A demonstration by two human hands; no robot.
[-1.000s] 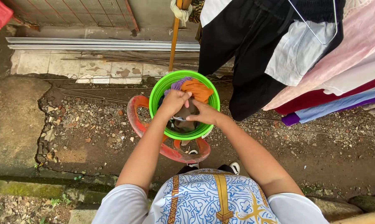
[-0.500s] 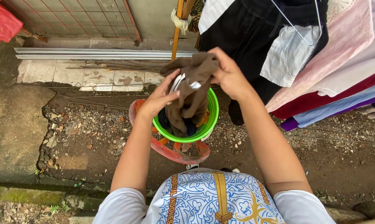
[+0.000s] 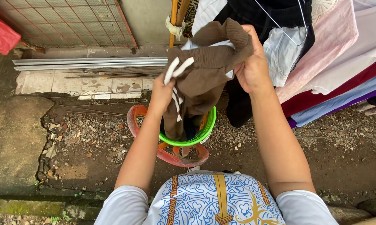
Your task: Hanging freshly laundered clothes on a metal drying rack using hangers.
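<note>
The brown garment [image 3: 206, 68], a ribbed cloth with white drawstrings, is held in the air above the green bucket [image 3: 204, 131], its lower end hanging down into the bucket opening. The right hand [image 3: 251, 62] is closed on the upper edge of the garment, fingers wrapped over a bunched fold at the top. The left hand [image 3: 163, 93] is closed on the garment's left side, lower than the right hand and just beside the white drawstrings. The two hands are apart, with the cloth spread between them. The green bucket sits on a red plastic stool [image 3: 171, 154], which stands on bare ground [image 3: 92, 154] of packed dirt and scattered gravel. To the left of the dirt lies a cracked concrete slab [image 3: 13, 137], with moss along its near edge. Behind the bucket run grey metal bars [image 3: 88, 63] laid flat on worn tiles, and beyond them a wire mesh panel [image 3: 67, 21] stands against a wall. To the right, a row of hanging clothes [image 3: 333, 62] in black, white, pink, dark red and blue fills the upper corner, near the right hand.
</note>
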